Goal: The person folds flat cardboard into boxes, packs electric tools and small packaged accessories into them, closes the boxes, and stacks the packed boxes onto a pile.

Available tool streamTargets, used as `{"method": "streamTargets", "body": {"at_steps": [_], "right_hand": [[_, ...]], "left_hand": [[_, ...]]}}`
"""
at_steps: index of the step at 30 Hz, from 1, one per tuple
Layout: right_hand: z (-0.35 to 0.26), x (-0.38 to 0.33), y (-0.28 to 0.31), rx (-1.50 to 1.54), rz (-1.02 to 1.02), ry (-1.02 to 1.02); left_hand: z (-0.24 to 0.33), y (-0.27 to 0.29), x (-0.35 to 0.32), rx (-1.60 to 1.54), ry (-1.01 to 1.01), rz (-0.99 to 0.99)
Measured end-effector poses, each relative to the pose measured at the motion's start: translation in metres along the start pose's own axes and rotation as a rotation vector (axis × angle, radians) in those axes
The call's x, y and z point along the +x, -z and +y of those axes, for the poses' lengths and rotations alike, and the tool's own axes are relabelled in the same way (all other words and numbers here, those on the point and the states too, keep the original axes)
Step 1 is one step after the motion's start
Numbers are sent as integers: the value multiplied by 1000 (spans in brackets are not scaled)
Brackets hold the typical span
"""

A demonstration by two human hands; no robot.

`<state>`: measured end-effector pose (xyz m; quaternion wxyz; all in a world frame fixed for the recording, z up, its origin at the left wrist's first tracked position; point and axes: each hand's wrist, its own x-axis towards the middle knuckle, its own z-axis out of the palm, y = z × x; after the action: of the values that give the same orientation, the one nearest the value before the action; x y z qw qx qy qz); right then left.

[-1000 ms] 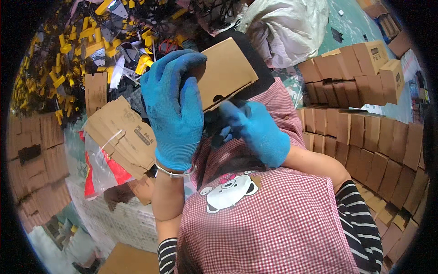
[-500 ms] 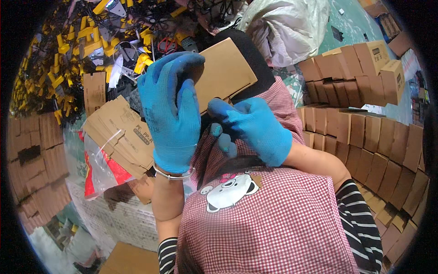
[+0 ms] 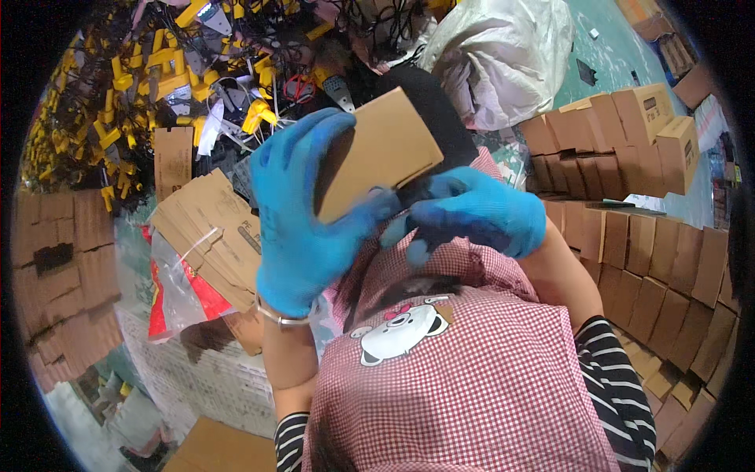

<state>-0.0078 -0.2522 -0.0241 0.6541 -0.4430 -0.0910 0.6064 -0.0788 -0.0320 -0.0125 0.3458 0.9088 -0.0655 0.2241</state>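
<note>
A plain brown cardboard box (image 3: 381,153) lies slanted on my lap, its near end toward me. My left hand (image 3: 295,220), in a blue work glove, wraps the box's left side. Its fingers reach along that side, and the thumb, smeared by motion, crosses the near end. By the near right corner is my right hand (image 3: 480,212), gloved the same way, with its fingers curled inward. The thumb and fingertips meet close to the box's end; anything between them is hidden. A checked apron (image 3: 456,370) with a bear print covers my front.
Flattened printed cartons (image 3: 208,228) lie to the left beside a red and clear plastic bag (image 3: 177,295). Yellow and black corded tools (image 3: 149,86) are heaped at the far left. Stacked boxes (image 3: 653,252) stand to the right, below a white sack (image 3: 503,63).
My left thumb has swung out from the palm across the box's near end. My right hand has shifted right, away from that end's middle. The box has stayed nearly in place.
</note>
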Motion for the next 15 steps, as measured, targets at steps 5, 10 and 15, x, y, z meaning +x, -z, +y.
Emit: {"method": "streamTargets", "body": {"at_steps": [5,10,15], "right_hand": [[35,-19,27,-573,855,312],[-28,-7,-10,-1792,849,1131],[-98,-55,23,-1803,828,888]], "left_hand": [[9,-1,1,124,-101,39],[27,-6,14,232,-420,-2],[73,2,69,361,-538,211]]}}
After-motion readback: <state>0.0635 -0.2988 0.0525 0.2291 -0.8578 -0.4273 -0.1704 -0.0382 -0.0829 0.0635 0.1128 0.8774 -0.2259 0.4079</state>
